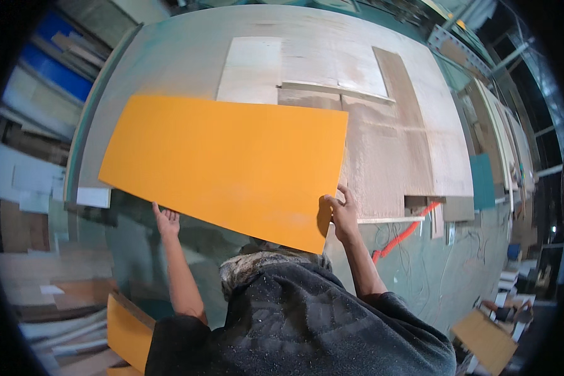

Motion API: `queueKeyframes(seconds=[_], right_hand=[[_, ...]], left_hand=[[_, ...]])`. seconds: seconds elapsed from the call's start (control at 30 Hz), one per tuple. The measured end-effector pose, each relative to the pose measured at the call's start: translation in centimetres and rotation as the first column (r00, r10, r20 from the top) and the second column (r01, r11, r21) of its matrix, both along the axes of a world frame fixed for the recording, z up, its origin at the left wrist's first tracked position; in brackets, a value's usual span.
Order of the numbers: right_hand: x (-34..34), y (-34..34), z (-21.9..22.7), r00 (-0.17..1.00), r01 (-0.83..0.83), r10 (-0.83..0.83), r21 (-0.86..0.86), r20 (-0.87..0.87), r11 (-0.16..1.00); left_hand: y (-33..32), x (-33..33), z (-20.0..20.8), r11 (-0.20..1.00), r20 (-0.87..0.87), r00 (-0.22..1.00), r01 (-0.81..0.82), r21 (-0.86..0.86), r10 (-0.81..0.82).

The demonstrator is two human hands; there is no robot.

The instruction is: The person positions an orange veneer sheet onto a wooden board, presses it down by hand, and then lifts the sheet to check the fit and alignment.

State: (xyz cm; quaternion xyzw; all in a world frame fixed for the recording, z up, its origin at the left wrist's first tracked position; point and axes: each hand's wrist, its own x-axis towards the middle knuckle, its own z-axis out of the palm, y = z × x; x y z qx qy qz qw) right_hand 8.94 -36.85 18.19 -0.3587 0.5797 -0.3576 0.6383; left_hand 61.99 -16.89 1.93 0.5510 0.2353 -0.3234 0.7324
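Note:
A large yellow-orange panel (225, 163) with straight edges lies tilted across the near part of the worktable, its near edge jutting toward me. My right hand (344, 212) grips its right edge near the lower corner, with the thumb on the top face and the other fingers partly hidden. At the near edge, toward the left, my left hand (167, 222) is palm up with its fingertips against the panel's rim, holding it from below. Whether the panel rests on the table or is slightly raised, I cannot tell.
The worktable (413, 150) carries pale boards and a raised strip (338, 91). An orange-red hose (404, 237) runs down at the right. Stacked boards (56, 301) stand on the left, next to another yellow panel (128, 332). A tan board (484, 338) is at lower right.

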Motion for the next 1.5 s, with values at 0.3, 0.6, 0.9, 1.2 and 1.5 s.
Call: queueKeyframes(seconds=[0.3, 0.6, 0.9, 1.2, 1.5], right_hand=[[-1.3, -1.2, -5.1, 0.958, 0.0, -0.072, -0.251, -0.276, 0.968], [-2.8, -9.6, -7.9, 0.915, -0.198, 0.111, -0.192, -0.388, 0.961], [-5.6, -13.7, -11.2, 0.694, -0.377, 0.159, -0.167, -0.702, 0.911], [-6.9, -13.6, -12.0, 0.67, -0.439, 0.266, -0.08, -0.693, 0.895], [-7.8, -12.7, -12.1, 0.484, -0.593, 0.32, -0.036, -0.814, 0.805]], left_hand=[[-8.2, -1.1, 2.4, 0.977, 0.206, 0.962, 0.197, -0.077, -0.177], [-6.2, -3.7, 2.0, 0.991, 0.173, 0.977, 0.129, -0.02, -0.124], [-5.1, -4.0, -3.8, 0.971, 0.068, 0.971, 0.234, -0.043, -0.231], [-4.1, -5.9, -3.2, 0.97, 0.1, 0.967, 0.24, -0.042, -0.235], [-2.8, -6.3, -3.7, 0.95, 0.135, 0.951, 0.294, -0.105, -0.279]])
